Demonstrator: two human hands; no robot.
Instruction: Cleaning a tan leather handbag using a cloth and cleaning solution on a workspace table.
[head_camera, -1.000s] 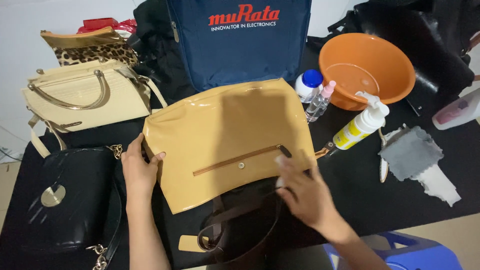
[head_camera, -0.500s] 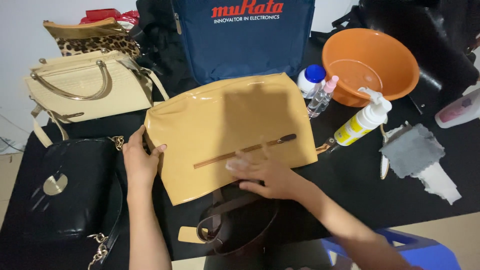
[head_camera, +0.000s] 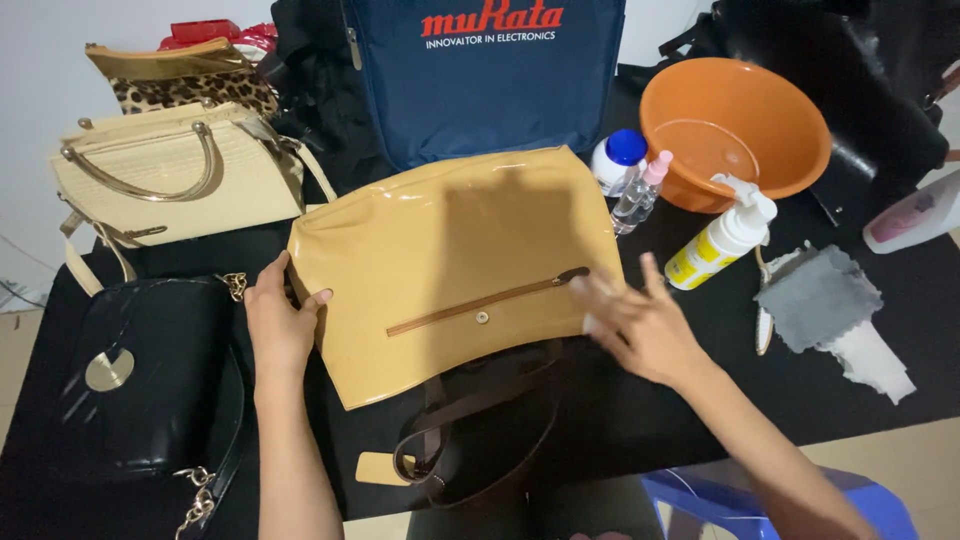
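Black cloth covers the table; a glossy tan handbag lies flat mid-table. Left hand clamps its left edge; right hand rests open-fingered by the zip end — blurred. Slick, floppy patent skin — best gripped at edges.

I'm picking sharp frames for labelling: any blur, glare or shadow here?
Head view: the right hand is motion-blurred, fingers smeared; the left hand is sharp; a dark shadow falls across the glossy tan bag, with soft sheen near its top edge.
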